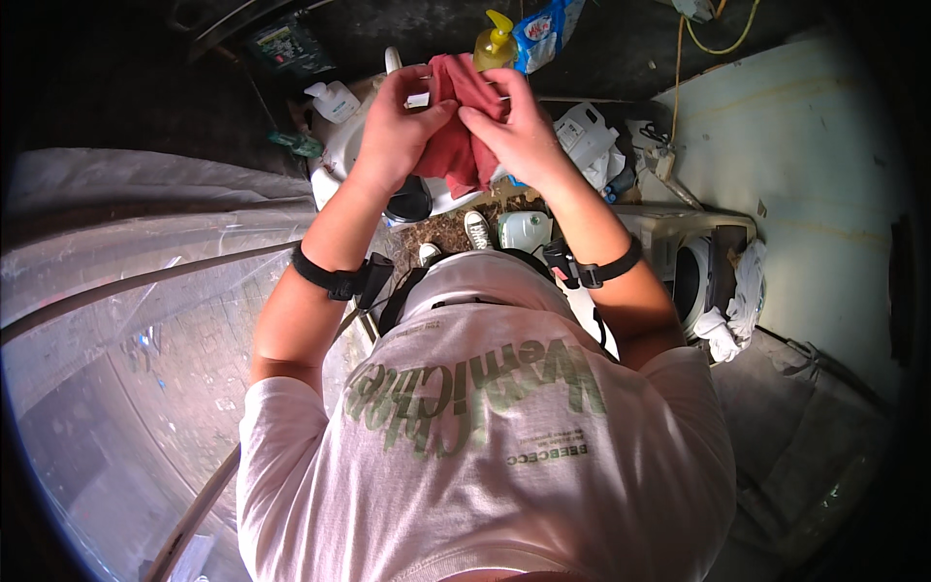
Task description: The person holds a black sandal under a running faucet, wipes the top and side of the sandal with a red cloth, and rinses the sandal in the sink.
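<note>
A crumpled red cloth (pixel 462 134) hangs between my two hands above a white sink (pixel 345 142). My left hand (pixel 402 127) pinches its left side between thumb and fingers. On the other side, my right hand (pixel 518 124) grips the cloth's upper right edge, with the thumb near its middle. The two thumb tips are close together. The cloth's lower part hangs loose and hides part of the sink. Behind it are the sink's tap (pixel 393 60) and a yellow pump bottle (pixel 496 45).
A white pump bottle (pixel 334 102) stands at the sink's back left. Beside the yellow bottle is a blue packet (pixel 545 33). A translucent plastic jug (pixel 585 134) lies to the right. Below the sink edge are a dark round object (pixel 409 200) and a white container (pixel 525 231).
</note>
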The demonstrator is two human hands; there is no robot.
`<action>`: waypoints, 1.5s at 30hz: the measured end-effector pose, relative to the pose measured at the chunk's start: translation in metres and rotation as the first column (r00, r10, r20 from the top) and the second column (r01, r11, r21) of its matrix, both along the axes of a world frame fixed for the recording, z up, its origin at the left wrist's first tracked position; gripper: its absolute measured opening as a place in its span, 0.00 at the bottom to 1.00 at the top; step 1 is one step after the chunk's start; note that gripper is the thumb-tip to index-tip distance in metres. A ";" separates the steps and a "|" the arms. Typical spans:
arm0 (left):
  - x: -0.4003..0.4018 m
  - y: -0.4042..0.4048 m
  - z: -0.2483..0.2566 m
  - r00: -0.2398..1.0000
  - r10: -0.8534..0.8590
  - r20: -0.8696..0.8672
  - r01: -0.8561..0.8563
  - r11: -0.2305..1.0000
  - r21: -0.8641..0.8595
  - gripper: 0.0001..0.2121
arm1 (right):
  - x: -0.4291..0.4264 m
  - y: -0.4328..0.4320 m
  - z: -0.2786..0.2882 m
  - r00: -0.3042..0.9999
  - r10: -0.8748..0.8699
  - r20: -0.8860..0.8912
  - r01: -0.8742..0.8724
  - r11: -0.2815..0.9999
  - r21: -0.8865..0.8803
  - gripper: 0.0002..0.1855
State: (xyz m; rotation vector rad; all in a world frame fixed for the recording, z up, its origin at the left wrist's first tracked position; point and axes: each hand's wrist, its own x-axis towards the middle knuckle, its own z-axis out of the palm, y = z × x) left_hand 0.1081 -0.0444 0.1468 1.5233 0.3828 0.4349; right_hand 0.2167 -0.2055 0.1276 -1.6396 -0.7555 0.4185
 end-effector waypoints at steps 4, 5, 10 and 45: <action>-0.004 -0.006 0.002 0.999 0.036 -0.033 -0.032 0.993 0.117 0.25 | -0.011 0.012 0.002 0.985 -0.100 0.138 0.094 0.994 0.049 0.29; -0.006 -0.009 0.005 0.998 0.051 -0.039 -0.046 0.993 0.110 0.25 | -0.011 0.011 -0.001 0.985 -0.098 0.139 0.092 0.995 0.047 0.29; -0.021 -0.017 0.030 0.971 -0.023 -0.237 0.099 0.944 0.315 0.32 | -0.020 0.018 0.010 0.993 -0.112 -0.045 0.109 0.993 -0.052 0.30; 0.022 -0.023 -0.024 0.915 -0.400 -0.055 0.229 0.625 -0.747 0.27 | 0.012 -0.082 0.005 0.999 -0.050 0.014 0.052 0.964 -0.262 0.29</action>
